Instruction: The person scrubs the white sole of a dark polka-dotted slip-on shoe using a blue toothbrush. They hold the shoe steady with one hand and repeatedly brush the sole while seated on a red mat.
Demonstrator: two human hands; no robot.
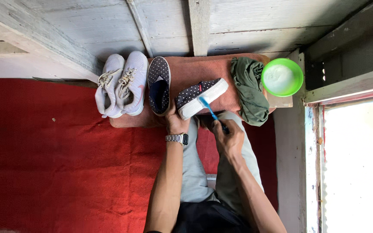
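Down below us, our left hand (pixel 175 123) has its grip closed on the heel end of a dark polka-dot slip-on shoe (pixel 200 97), which lies tilted on its side so that its white sole faces us. A metal wristwatch (pixel 178 138) sits on that wrist. Our right hand (pixel 229 139) has its grip closed around the handle of a blue toothbrush (pixel 208 108), and the brush head touches the white sole of the held shoe near its middle.

That shoe rests on a reddish-brown mat (pixel 195 69) that covers a low wooden desk (pixel 281 102) set against a wall of pale boards (pixel 247 21). Just beside the held shoe, to its left in view, the matching polka-dot shoe (pixel 159 85) lies with its opening up and its toe toward the wall. Further left a pair of pale lilac laced sneakers (pixel 121 84) lie side by side, touching each other and hanging partly past the edge of the mat. To the right of the held shoe an olive green cloth (pixel 250 90) is bunched up, and next to it stands a bright green bowl (pixel 298 77) with something white inside. A red carpet (pixel 65 159) covers the floor under our knees, and our grey trousers (pixel 195 172) show between our forearms.
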